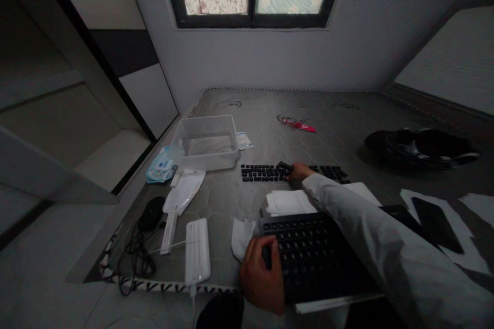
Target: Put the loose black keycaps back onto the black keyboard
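My left hand (pixel 261 272) grips the left edge of a black keyboard (pixel 312 257) lying close in front of me, fingers wrapped over its side. My right hand (pixel 298 170), at the end of a light grey sleeve, reaches forward to rows of loose black keycaps (pixel 262 172) laid out on the grey mat. Its fingers are pinched on a small dark piece among the keycaps. White paper sheets (pixel 287 201) lie between the keyboard and the keycap rows.
A clear plastic tub (pixel 206 144) stands at the left rear, with packets (pixel 160 167) beside it. A white device (pixel 197 251), a black mouse (pixel 151 213) with cables, a crumpled tissue (pixel 242 236), a red wrapper (pixel 297 124) and a dark bundle (pixel 420 148) lie around.
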{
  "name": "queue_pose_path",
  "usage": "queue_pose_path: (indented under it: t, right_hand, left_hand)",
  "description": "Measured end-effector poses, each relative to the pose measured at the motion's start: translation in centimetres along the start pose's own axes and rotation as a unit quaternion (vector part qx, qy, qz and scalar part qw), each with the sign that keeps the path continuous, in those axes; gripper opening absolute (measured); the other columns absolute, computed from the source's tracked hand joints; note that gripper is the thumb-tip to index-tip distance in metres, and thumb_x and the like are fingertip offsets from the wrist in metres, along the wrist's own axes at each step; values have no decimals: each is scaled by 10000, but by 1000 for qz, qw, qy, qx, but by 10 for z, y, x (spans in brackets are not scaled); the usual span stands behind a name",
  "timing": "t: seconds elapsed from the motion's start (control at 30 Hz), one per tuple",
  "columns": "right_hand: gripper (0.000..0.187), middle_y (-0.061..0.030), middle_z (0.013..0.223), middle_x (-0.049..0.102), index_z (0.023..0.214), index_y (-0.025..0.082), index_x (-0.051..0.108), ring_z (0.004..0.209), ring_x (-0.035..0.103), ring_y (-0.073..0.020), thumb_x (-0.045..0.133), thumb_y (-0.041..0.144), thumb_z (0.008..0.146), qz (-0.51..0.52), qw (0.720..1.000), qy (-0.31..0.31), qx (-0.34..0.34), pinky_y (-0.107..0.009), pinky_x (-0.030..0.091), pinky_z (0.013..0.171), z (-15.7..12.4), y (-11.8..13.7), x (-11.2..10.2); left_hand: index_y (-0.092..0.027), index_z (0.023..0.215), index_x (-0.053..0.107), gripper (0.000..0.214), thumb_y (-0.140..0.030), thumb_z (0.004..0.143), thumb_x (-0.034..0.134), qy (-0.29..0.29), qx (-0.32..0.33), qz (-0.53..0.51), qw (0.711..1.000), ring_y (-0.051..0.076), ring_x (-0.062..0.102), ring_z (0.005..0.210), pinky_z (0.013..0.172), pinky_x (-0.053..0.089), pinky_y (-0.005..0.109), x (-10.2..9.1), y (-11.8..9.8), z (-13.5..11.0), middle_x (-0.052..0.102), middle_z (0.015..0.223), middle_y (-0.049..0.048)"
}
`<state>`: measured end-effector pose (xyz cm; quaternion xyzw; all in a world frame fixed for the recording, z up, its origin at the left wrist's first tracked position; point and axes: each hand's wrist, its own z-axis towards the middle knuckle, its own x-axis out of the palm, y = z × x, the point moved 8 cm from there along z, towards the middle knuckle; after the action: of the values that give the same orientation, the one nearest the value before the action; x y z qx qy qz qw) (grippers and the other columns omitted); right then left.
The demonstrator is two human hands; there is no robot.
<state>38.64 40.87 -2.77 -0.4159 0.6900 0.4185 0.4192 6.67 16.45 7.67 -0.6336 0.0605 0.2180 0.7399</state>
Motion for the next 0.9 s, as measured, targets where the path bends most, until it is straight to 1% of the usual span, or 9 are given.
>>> queue_pose_path:
  t: [0.13,0.27,0.37,0.43,0.53,0.6,0.7,0.8,0.9]
  right_hand:
    - [398,-181,958,695,912,119,709,909,650,-304,811,304,575,-24,1000,11,15,-325,497,693,-3,-2,-2]
    - [336,-162,904,704,855,139,715,849,654,-282,812,321,591,-25,1000,0,2,-307,475,654,-10,-1,-13]
    - [238,-134,806,706,812,143,711,795,659,-253,713,365,724,-13,999,-25,-26,-292,450,641,-23,2,-29]
    - [267,-107,794,708,874,154,699,804,658,-227,609,399,818,-1,997,-55,-59,-275,434,655,-40,6,-46]
    - [344,-77,872,713,1016,197,653,821,645,-205,497,472,882,9,989,-106,-103,-261,409,657,-78,8,-75]
    - [364,-73,912,710,1047,227,633,806,636,-211,455,504,892,6,981,-151,-120,-266,388,633,-110,4,-96]
    - [339,-61,854,706,1045,256,632,739,621,-216,450,497,892,17,965,-224,-132,-271,348,592,-163,-11,-126]
    - [377,-47,747,669,903,232,656,664,584,-202,424,529,895,104,952,-261,-123,-277,330,575,-213,-35,-144]
    - [531,-37,668,590,666,201,617,619,521,-172,370,616,887,247,917,-294,-110,-278,328,568,-261,-59,-147]
  left_hand:
    - [-235,814,680,245,-385,879,497,11,-8,4,1000,163,624,705,616,479,257,1,2,1,673,819,33]
    - [-234,816,682,248,-391,875,499,15,-7,-5,1000,163,623,711,600,473,252,0,3,3,676,825,35]
    - [-232,828,681,243,-382,879,498,22,2,-7,1000,159,622,728,608,470,247,-1,2,4,675,831,32]
    - [-228,832,681,244,-375,882,493,21,15,2,1000,149,613,694,598,462,244,-3,0,5,675,830,30]
    - [-218,831,684,250,-379,878,499,7,38,21,999,123,574,584,543,439,237,-8,-4,5,677,825,24]
    - [-218,837,684,237,-373,875,509,-4,54,36,998,108,551,539,519,423,230,-12,-6,5,679,822,15]
    - [-226,854,683,194,-332,878,522,-24,99,77,992,111,586,598,558,424,226,-15,-14,1,685,833,4]
    - [-239,896,692,159,-284,880,541,-67,181,140,971,142,633,768,667,427,240,-13,-35,-12,702,876,6]
    - [-243,916,698,157,-232,879,547,-80,266,169,946,159,624,809,738,410,265,5,-61,-37,711,873,8]
